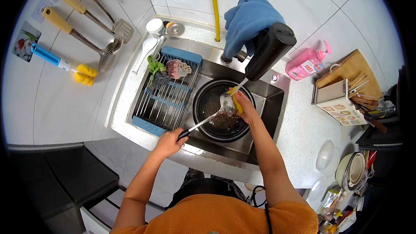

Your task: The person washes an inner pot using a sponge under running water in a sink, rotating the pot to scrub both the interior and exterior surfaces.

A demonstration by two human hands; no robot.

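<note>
My left hand (169, 143) is closed round the black handle of a metal ladle (203, 122), over the near edge of the sink (234, 151). The ladle slants up to the right, its bowl above a round black pan (212, 135) that sits in the basin. My right hand (246, 108) grips a yellow sponge (238, 104) against the right side of that bowl. From the black faucet (271, 51) a stream of water falls on the bowl. Bubbles and water show in the pan.
A blue-ended drying rack (157, 125) spans the basin's left part, with leafy greens (156, 67) and a pink patterned item (177, 69). A blue cloth (251, 17) drapes over the faucet. At right stand a pink soap bottle (305, 63) and a utensil holder (340, 106). Spatulas (80, 34) hang at left.
</note>
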